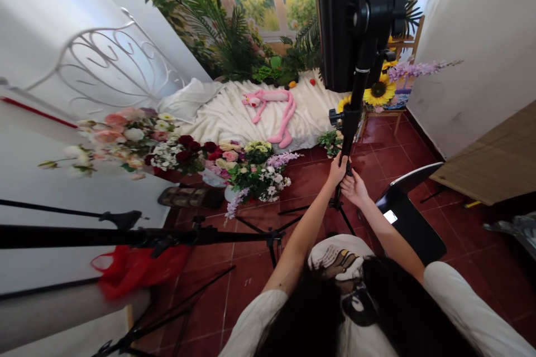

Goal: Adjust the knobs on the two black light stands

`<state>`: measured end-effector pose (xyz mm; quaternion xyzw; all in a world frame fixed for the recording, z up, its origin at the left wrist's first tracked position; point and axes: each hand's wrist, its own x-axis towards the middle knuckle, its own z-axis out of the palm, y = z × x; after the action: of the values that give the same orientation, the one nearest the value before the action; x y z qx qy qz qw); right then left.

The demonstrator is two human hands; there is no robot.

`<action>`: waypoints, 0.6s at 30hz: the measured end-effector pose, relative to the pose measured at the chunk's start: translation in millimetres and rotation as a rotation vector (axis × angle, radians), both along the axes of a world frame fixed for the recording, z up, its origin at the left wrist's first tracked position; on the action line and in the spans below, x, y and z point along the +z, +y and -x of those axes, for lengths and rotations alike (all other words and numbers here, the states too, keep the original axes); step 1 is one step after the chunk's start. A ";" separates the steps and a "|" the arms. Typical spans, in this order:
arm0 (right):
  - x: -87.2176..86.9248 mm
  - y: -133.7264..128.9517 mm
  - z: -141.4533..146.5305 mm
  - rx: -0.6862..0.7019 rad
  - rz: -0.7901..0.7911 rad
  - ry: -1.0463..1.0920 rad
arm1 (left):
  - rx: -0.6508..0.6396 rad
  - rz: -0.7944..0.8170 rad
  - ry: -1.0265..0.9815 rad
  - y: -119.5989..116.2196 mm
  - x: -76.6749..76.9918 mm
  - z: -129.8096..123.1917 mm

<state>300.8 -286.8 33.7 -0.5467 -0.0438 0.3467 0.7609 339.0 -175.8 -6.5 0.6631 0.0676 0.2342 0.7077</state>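
Observation:
In front of me rises a black light stand [350, 133], topped by a large black studio light [335, 33]. My left hand [337, 169] is wrapped round the stand's pole, below a clamp knob [335, 117]. Just below and to the right, my right hand [354, 186] has its fingers closed at a dark knob or collar on the same pole. That part is mostly covered by my fingers. The stand's legs spread on the red tiled floor [301, 184].
A cream blanket [218, 117] holds a pink plush toy [276, 97]. Flower bunches [259, 170] stand before it. Another black stand [167, 237] crosses the left. At the right are a black chair [412, 223] with a phone [390, 216] and sunflowers [379, 89].

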 end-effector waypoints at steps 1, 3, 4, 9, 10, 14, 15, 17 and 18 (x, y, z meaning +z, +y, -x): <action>-0.3 -2.6 -1.3 0.027 0.019 0.013 | 0.003 0.001 -0.001 -0.2 0.6 0.3; -1.8 -9.0 -5.2 0.058 0.120 0.008 | 0.005 -0.004 0.002 -0.2 0.8 0.8; -2.5 -12.5 -7.4 0.037 0.196 -0.029 | 0.004 -0.009 0.006 -0.1 0.6 0.9; 1.3 -29.0 -15.3 -0.247 0.510 -0.541 | -0.007 -0.024 0.019 1.0 0.5 2.1; 3.7 -31.0 -16.1 -0.230 0.549 -0.636 | -0.005 -0.023 0.018 1.0 1.1 2.6; 14.5 -30.6 -19.0 -0.053 0.787 -0.836 | -0.002 -0.006 0.011 0.3 4.1 4.2; 16.9 -28.7 -19.8 -0.030 0.860 -0.861 | -0.007 0.002 0.011 0.0 4.6 4.3; 21.5 -24.3 -21.7 0.001 0.995 -0.901 | -0.020 0.015 0.014 -0.2 4.7 4.0; 23.7 -22.4 -22.6 0.022 1.053 -0.918 | -0.023 0.018 0.015 -0.2 4.3 3.6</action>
<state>323.3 -309.2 57.4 -0.9336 -0.1924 0.0635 0.2956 335.4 -176.0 -2.2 0.6591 0.0676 0.2204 0.7159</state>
